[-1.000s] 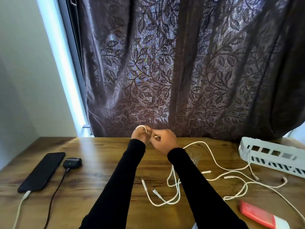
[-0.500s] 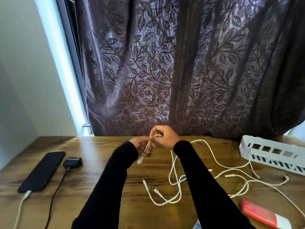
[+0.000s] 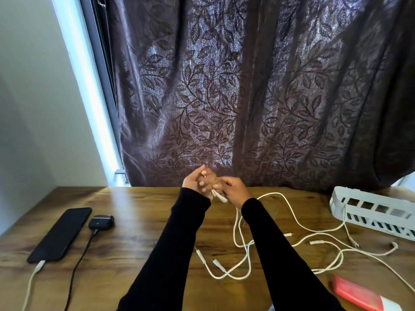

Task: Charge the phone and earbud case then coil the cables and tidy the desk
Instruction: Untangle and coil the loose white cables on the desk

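Observation:
My left hand (image 3: 195, 182) is raised above the far edge of the wooden desk (image 3: 139, 212) with a white cable wound on its fingers. My right hand (image 3: 233, 189) pinches the same white cable (image 3: 219, 195) beside it; the strand hangs down to a loose tangle of white cables (image 3: 244, 250) on the desk. At the left a black phone (image 3: 61, 233) lies flat with a white cable (image 3: 31, 281) plugged in. Beside it the dark earbud case (image 3: 101, 221) shows a green light, a black cable (image 3: 78, 263) attached.
A white slotted plastic tray (image 3: 372, 209) stands at the right rear, with cable ends (image 3: 381, 250) trailing in front of it. A red and white box (image 3: 361, 294) lies at the front right edge. A dark leaf-patterned curtain (image 3: 247, 97) hangs behind the desk.
My left hand has lifted and turned upright, and my right hand has carried the white cable round its fingers, drawing the strand up from the desk. The phone and case have not moved.

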